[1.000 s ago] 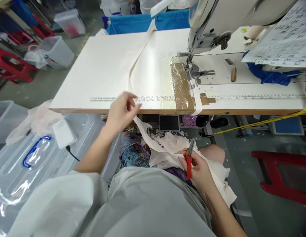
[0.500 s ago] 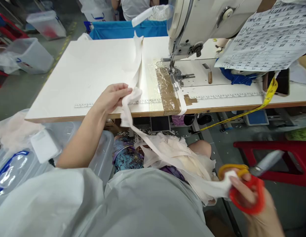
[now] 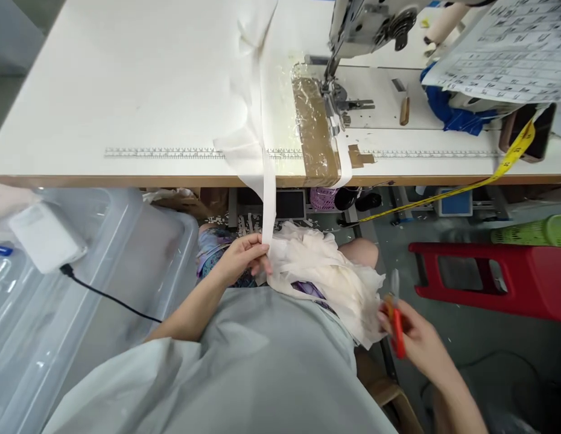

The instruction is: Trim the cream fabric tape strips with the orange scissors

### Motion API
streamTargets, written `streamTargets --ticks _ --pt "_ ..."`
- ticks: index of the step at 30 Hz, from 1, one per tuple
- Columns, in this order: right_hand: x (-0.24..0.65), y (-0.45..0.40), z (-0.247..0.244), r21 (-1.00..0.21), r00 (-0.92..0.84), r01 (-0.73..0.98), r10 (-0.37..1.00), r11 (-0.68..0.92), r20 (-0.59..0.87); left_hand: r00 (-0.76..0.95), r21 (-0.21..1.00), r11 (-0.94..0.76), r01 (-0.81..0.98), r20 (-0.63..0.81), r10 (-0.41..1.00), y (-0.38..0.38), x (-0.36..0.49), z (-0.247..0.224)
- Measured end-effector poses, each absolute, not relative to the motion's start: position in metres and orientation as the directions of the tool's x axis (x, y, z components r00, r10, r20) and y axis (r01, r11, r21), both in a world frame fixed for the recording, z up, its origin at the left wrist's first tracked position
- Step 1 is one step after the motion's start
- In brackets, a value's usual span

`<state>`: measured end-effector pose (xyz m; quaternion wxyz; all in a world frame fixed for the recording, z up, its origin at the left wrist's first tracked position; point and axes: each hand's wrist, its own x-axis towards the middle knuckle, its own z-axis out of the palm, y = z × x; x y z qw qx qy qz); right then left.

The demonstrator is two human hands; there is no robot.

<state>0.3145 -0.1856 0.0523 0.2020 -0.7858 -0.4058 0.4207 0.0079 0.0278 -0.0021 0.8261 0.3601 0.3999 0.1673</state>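
My left hand pinches a white fabric strip just above my lap. The strip runs up over the table edge and lies along the tabletop, with wider thin cloth beside it. A heap of cream fabric rests on my lap, spreading toward my right hand. Low on the right, my right hand is closed on scissors with red and orange handles, their blades pointing up. Motion blurs the scissors somewhat. Whether the right fingers also touch the cream fabric, I cannot tell.
A sewing machine stands on the white table. Right of it lie a small wooden-handled tool and a yellow tape measure hanging down. A red stool is at right; clear plastic bins at left.
My left hand has come down from the tabletop to my lap along the strip. My right hand has moved left and up with the scissors, away from the strip end it held. The view has tilted down.
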Motion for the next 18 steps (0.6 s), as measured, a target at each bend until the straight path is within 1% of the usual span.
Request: streamTargets --ticks 1,2,4,5,7,10,12,15,18 --pt "0.300 -0.164 0.048 -0.704 0.162 0.427 0.813 -0.568 -0.559 0.613 0.733 0.681 -0.008 -0.534 0.582 0.024 0.009 -0.001" --pt "0.288 -0.142 0.045 -0.747 -0.010 0.402 0.813 -0.530 -0.583 0.595 0.743 0.669 -0.024 -0.528 0.607 0.020 0.010 0.001" --pt "0.269 -0.099 0.040 -0.824 -0.277 0.395 0.802 -0.406 -0.529 0.552 0.762 0.646 -0.042 -0.521 0.651 0.013 0.009 0.004" --pt "0.263 -0.080 0.038 -0.836 -0.369 0.416 0.773 -0.359 -0.515 0.535 0.765 0.642 -0.044 -0.525 0.662 0.010 0.007 0.005" --pt "0.256 -0.049 0.034 -0.834 -0.500 0.458 0.687 -0.307 -0.527 0.517 0.753 0.657 -0.041 -0.547 0.658 0.005 0.003 0.005" --pt "0.250 -0.019 0.028 -0.828 -0.622 0.482 0.554 -0.286 -0.553 0.506 0.698 0.716 -0.032 -0.607 0.613 0.000 -0.006 0.006" --pt "0.245 -0.007 0.025 -0.836 -0.675 0.476 0.496 -0.273 -0.546 0.490 0.656 0.754 -0.031 -0.648 0.583 -0.001 -0.011 0.007" --pt "0.238 0.003 0.024 -0.839 -0.704 0.494 0.462 -0.226 -0.539 0.476 0.626 0.779 -0.041 -0.673 0.566 -0.001 -0.015 0.011" --pt "0.234 0.007 0.024 -0.828 -0.694 0.538 0.476 -0.157 -0.540 0.481 0.625 0.780 -0.034 -0.674 0.561 0.001 -0.017 0.013"
